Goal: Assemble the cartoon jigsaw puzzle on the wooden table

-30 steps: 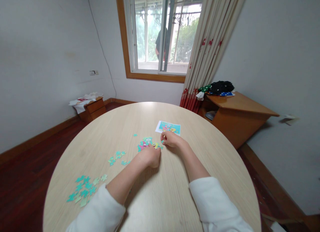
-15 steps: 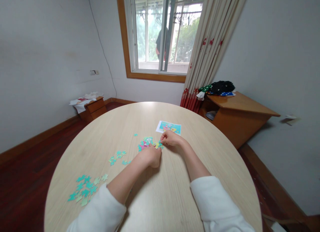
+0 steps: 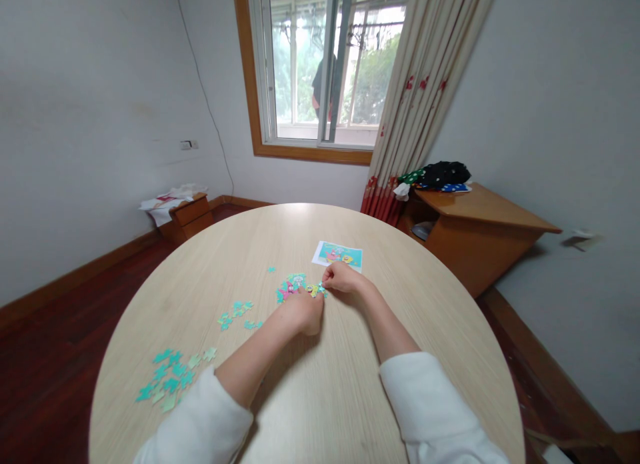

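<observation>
A partly joined jigsaw puzzle (image 3: 290,289) with pink, yellow and teal cartoon figures lies mid-table. My left hand (image 3: 304,312) rests on its near edge, fingers curled down and partly hidden, gripping it against the table. At the puzzle's right end my right hand (image 3: 341,277) is closed in a pinch on a small teal puzzle piece (image 3: 321,286). That piece touches or nearly touches the puzzle edge; I cannot tell whether it is locked in. Just beyond my right hand lies a printed reference picture (image 3: 345,255) of the same characters.
Loose teal and pale green puzzle pieces (image 3: 173,377) are spread at the left of the round table (image 3: 320,411). Smaller groups of pieces (image 3: 236,309) lie nearer the puzzle, and a single piece (image 3: 271,269) sits behind. A person (image 3: 320,84) shows through the window.
The small teal piece in my right hand has tilted and now looks brighter at the puzzle's right edge. Both hands have barely shifted.
</observation>
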`<action>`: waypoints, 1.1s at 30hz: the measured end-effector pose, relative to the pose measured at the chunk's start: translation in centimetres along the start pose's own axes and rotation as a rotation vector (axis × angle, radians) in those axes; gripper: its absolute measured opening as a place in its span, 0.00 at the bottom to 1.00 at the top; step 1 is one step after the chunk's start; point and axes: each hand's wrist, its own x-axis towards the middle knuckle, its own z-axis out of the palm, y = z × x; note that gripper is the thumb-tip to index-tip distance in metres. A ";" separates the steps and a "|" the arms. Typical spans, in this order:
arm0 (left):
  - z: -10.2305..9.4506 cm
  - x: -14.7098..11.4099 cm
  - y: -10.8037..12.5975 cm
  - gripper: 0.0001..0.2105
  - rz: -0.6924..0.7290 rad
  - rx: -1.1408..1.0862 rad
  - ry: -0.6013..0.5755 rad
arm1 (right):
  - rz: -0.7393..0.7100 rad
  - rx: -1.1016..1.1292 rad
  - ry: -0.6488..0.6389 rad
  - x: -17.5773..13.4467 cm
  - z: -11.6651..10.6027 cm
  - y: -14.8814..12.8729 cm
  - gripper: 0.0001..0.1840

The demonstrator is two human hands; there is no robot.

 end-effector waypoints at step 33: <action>0.7 0.0 -1.3 0.20 -0.001 -0.094 0.169 | 0.043 -0.029 0.060 -0.1 0.5 0.8 0.04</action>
